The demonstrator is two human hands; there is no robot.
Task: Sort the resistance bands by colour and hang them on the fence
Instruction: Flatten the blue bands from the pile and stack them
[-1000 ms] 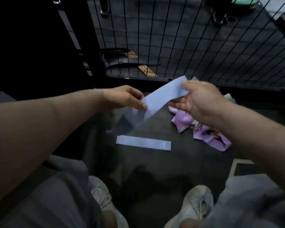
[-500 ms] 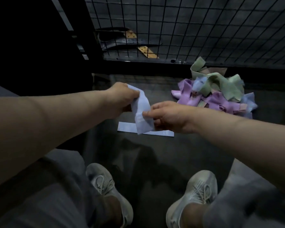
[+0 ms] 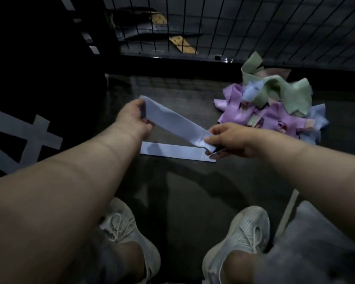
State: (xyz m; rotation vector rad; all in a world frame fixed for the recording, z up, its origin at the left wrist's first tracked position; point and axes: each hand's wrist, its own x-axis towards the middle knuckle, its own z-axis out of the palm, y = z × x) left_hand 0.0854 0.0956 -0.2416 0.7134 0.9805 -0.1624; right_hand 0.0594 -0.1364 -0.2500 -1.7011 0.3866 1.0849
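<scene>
– Two blue bands, is that what I see?

– Yes. One blue band (image 3: pixel 172 121) is up off the floor. The left hand (image 3: pixel 134 117) grips one end of it, with its fingers curled round the edge. The right hand (image 3: pixel 232 140) pinches the other end between the thumb and the fingers (image 3: pixel 213 131).

– Is it bent or straight?

– It looks flat and straight between the two hands. It slants down from the left hand to the right one.

– Where is the other one?

– The second blue band (image 3: pixel 172 151) lies flat on the dark floor (image 3: pixel 182 191), just under the one being held. The right hand is at its right end. I cannot tell if the hand touches it.

– And all the other bands?

– They sit in a pile of bands (image 3: pixel 275 111) on the floor, off to the right. It is close to the bottom of the fence (image 3: pixel 254 27). Green bands (image 3: pixel 285 91) are on top and purple bands (image 3: pixel 234 107) are lower down. Some pale blue bits poke out too. They are all tangled up.

– What is the fence like?

– It is a black wire grid. It stands behind the pile, across the top of the view.

– Can you see the person?

– Only two bare arms and two pale shoes. The left shoe (image 3: pixel 123 228) and the right shoe (image 3: pixel 244 232) are on the floor near the bottom.
</scene>
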